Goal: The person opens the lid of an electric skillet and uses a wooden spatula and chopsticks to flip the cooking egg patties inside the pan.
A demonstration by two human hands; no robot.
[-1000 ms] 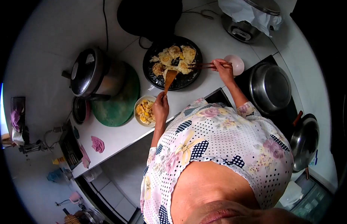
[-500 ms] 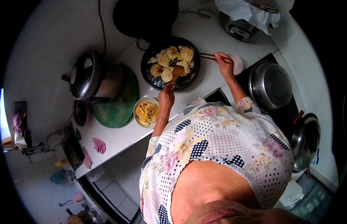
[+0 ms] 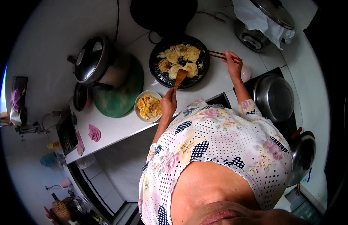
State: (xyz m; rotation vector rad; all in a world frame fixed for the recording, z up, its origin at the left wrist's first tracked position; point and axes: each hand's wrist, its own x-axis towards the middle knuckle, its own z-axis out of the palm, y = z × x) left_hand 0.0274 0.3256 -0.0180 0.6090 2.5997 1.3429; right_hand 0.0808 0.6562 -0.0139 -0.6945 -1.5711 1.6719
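My left hand [image 3: 168,100] is closed round the handle of a wooden spatula [image 3: 180,76], whose flat end lies over the near part of a round black electric pan [image 3: 203,77]. Several fried eggs [image 3: 175,70] are spread in that pan. Off to the pan's right, my right hand [image 3: 233,63] grips a pair of brown chopsticks [image 3: 216,54], their tips by the pan's right rim. Beneath and beside that hand a pale pink rounded item [image 3: 245,73] is partly hidden. Left of my left hand, a white bowl [image 3: 138,111] holds cooked egg pieces [image 3: 148,106].
A pressure cooker [image 3: 92,62] stands by a green round board [image 3: 116,99] on the left. The pan's dark lid [image 3: 162,15] is raised behind it. To the right are an upturned metal basin [image 3: 273,97] and a rice cooker [image 3: 252,37]. A pink cloth [image 3: 94,133] lies near the counter edge.
The camera view has shifted, so the counter things sit differently in the picture. The spatula remains at the pan's near side, and both hands keep their holds.
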